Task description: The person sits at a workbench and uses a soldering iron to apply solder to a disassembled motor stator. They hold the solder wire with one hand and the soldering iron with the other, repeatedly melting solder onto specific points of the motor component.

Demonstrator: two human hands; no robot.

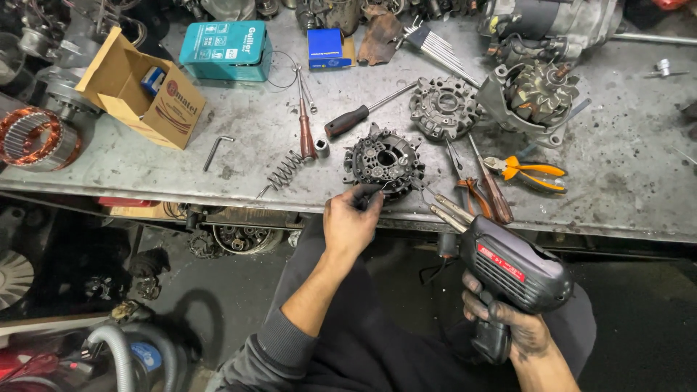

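The left hand [352, 221] pinches a thin wire at the rectifier plate [382, 161], which sits at the table's [624, 167] near edge; the right hand [508, 327] grips a soldering gun [508, 268], its tip touching the plate, below the edge in open space

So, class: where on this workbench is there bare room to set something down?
Bare metal lies right of the orange-handled pliers, and between the cardboard box and the coiled spring around the hex key. The middle is crowded with tools.
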